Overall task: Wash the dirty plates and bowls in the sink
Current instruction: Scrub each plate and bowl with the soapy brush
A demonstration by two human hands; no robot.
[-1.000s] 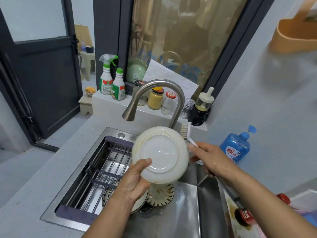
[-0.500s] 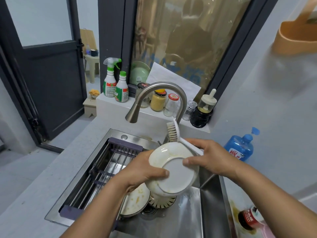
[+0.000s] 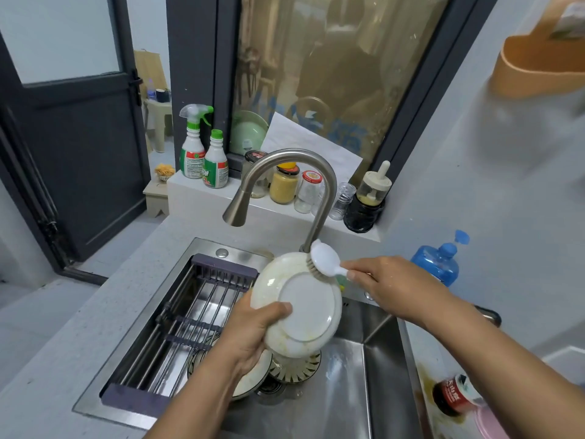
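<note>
My left hand [image 3: 250, 331] grips a white plate [image 3: 300, 308] by its lower left rim, holding it tilted above the steel sink [image 3: 348, 391] with its underside facing me. Yellowish smears mark the rim. My right hand [image 3: 389, 286] holds a white dish brush [image 3: 323, 258] by its handle, bristles down on the plate's upper right edge. Below the held plate, more dirty dishes [image 3: 297, 365] lie stacked on the sink floor near the drain, partly hidden by my left arm.
A curved metal faucet [image 3: 285, 172] arches over the sink; no water runs. A drying rack [image 3: 190, 315] spans the sink's left half. Spray bottles [image 3: 202, 156] and jars [image 3: 285, 185] line the ledge. A blue soap bottle [image 3: 440, 258] stands right; a red-labelled bottle [image 3: 449, 397] lies at the counter's front right.
The plate has tipped lower over the sink. The brush swung from upright behind the plate to bristles-down on its upper rim, and my right hand drew away to the right.
</note>
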